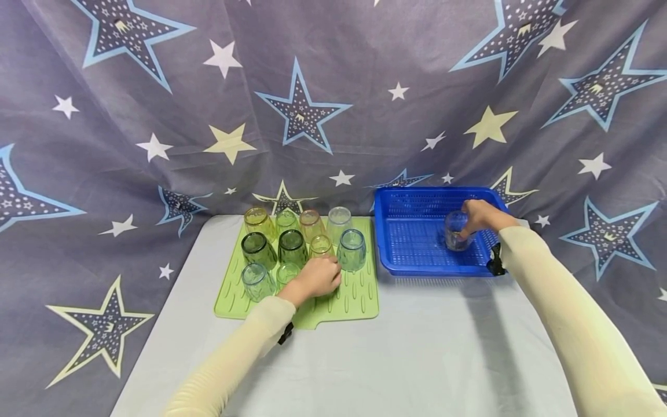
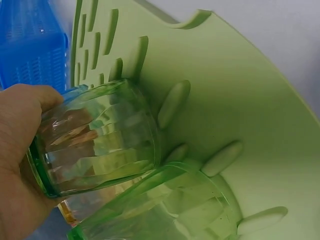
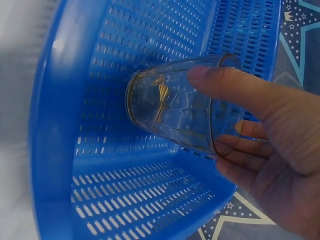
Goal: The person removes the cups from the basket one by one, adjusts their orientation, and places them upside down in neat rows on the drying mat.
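A glass with a green-tinted edge (image 2: 105, 140) is gripped by my left hand (image 1: 319, 277) at the front of the green drying mat (image 1: 356, 307); it stands upside down, its rim at the mat. Beside it sits a light green glass (image 2: 170, 205), also inverted. In the head view my left hand mostly hides the gripped glass. My right hand (image 1: 479, 217) is over the blue basket (image 1: 403, 269). It holds a clear glass (image 3: 170, 102) near the mouth, thumb on one side and fingers on the other. That glass is upright, its base at the basket's perforated floor.
Several upturned glasses share the mat, among them a yellow glass (image 1: 257, 219), a dark green glass (image 1: 259, 250), a pink glass (image 1: 311, 225) and a blue glass (image 1: 351, 250). The basket stands right of the mat on a white table (image 1: 417, 347). A star-patterned curtain (image 1: 365, 116) hangs behind.
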A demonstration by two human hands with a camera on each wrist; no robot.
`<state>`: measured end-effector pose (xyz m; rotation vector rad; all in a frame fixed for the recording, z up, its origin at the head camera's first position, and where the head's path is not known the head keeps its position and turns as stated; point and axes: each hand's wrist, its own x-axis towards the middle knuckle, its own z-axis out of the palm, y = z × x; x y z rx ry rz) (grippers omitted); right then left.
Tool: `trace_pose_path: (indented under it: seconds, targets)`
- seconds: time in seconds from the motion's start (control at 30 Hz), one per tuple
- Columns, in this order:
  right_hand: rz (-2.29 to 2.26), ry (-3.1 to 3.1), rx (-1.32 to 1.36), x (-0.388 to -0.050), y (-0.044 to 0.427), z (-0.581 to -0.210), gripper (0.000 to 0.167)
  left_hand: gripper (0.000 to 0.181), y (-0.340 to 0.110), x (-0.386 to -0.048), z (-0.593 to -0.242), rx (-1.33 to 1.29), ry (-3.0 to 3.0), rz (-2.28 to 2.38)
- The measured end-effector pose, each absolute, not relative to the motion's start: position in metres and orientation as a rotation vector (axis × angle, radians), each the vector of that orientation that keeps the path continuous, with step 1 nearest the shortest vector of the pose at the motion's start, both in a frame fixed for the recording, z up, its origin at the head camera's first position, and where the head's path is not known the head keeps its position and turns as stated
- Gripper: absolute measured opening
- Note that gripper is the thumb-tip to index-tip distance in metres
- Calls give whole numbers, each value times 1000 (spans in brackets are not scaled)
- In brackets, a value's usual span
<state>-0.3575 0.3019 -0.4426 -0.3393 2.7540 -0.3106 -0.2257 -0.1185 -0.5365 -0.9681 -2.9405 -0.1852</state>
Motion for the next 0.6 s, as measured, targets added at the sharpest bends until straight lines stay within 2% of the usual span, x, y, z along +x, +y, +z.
trace_pose_path:
  seconds: [0.6]
  targets:
    - [-403,2779,-383,-352,313,-439,89,20,-122,-224,-538,-988,-2882,-215]
